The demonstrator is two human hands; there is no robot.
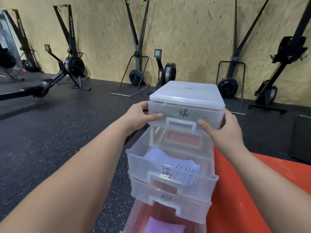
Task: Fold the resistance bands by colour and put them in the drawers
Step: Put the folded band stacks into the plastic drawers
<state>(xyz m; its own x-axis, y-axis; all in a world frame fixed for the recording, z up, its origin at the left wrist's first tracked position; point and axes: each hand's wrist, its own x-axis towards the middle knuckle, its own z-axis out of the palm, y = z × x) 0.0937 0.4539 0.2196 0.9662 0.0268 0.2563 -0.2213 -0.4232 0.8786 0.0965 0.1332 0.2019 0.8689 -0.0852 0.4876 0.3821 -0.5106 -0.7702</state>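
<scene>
A clear plastic drawer unit [188, 96] stands on a red surface [235, 190]. My left hand [139, 115] and my right hand [223, 130] grip the two sides of the top drawer [185, 115], thumbs on its front, beside its handwritten label. The second drawer [168, 172] is pulled out and holds folded pale blue bands [170, 163]. Under it the third drawer [168, 204] sticks out a little. The bottom drawer [134, 221] is pulled far out with a folded purple band [165, 225] in it.
Black rubber gym floor [58, 132] lies to the left. Rowing machines [67, 71] and ski machines [138, 69] line the wooden wall behind. A dark box [301, 137] stands at the right edge.
</scene>
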